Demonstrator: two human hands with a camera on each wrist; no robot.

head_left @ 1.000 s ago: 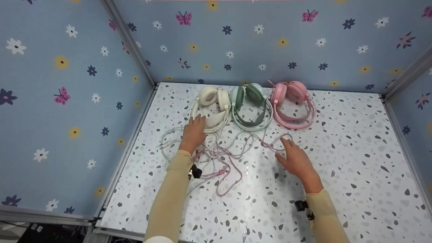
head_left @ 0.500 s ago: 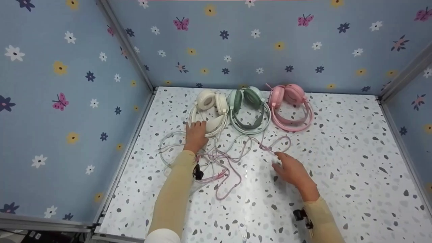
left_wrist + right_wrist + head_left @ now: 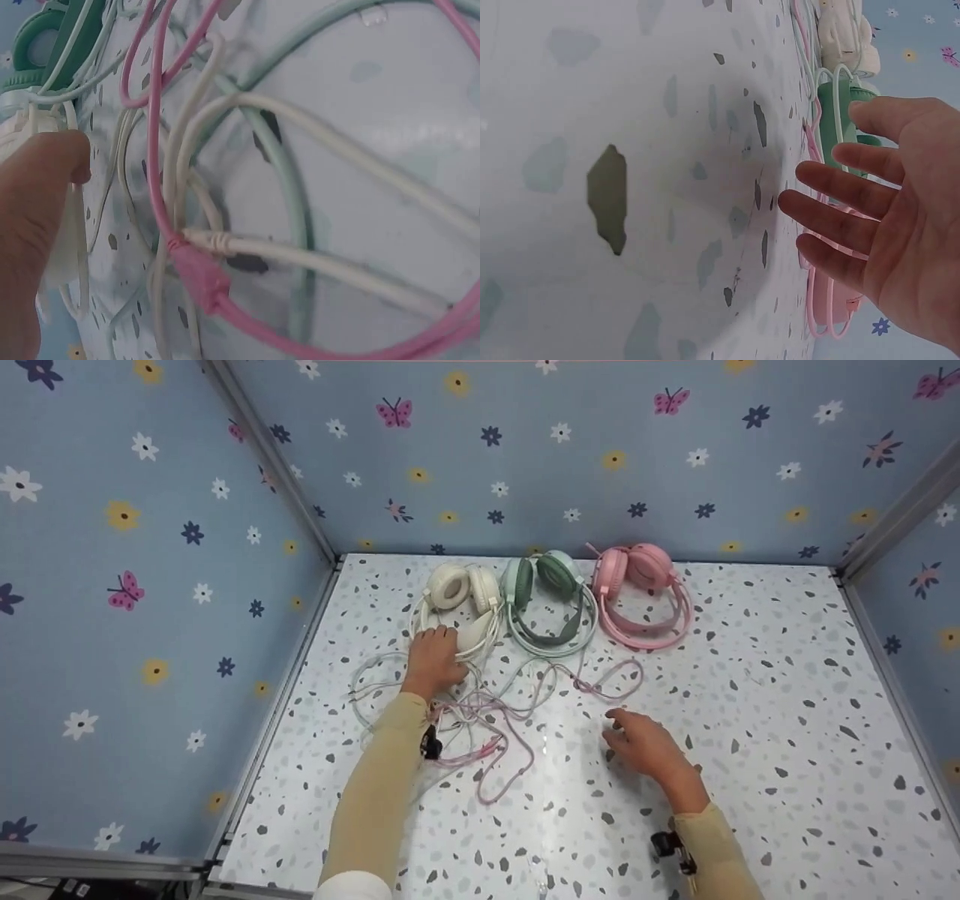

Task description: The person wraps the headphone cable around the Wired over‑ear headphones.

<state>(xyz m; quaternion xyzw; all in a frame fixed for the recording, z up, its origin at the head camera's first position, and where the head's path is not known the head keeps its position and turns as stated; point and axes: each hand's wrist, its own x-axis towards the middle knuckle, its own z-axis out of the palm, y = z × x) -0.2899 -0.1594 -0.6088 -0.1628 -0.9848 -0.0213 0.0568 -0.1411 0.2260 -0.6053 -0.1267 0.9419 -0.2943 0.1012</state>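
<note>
My left hand [image 3: 433, 661] grips the headband of the white headphones [image 3: 484, 585], the leftmost of three pairs at the back of the table. In the left wrist view the thumb [image 3: 64, 154] bends against the white band; the other fingers are hidden. Beside that pair stand the green headphones [image 3: 557, 574], then the pink headphones [image 3: 650, 566]. My right hand [image 3: 645, 744] hovers over the table in front of the pink cable loop [image 3: 637, 671], touching nothing. Its fingers look extended and spread in the right wrist view, with the palm [image 3: 911, 247] bare.
White, green and pink cables lie tangled in front of the headphones, with a pink cable splitter [image 3: 201, 276] among them. The speckled table [image 3: 750, 720] is bordered by flower-patterned panels [image 3: 487, 450] at the back and sides.
My left fingers have closed on the white headband, and the white headphones have shifted slightly left. My right hand has drawn back from the pink cable loop toward the front.
</note>
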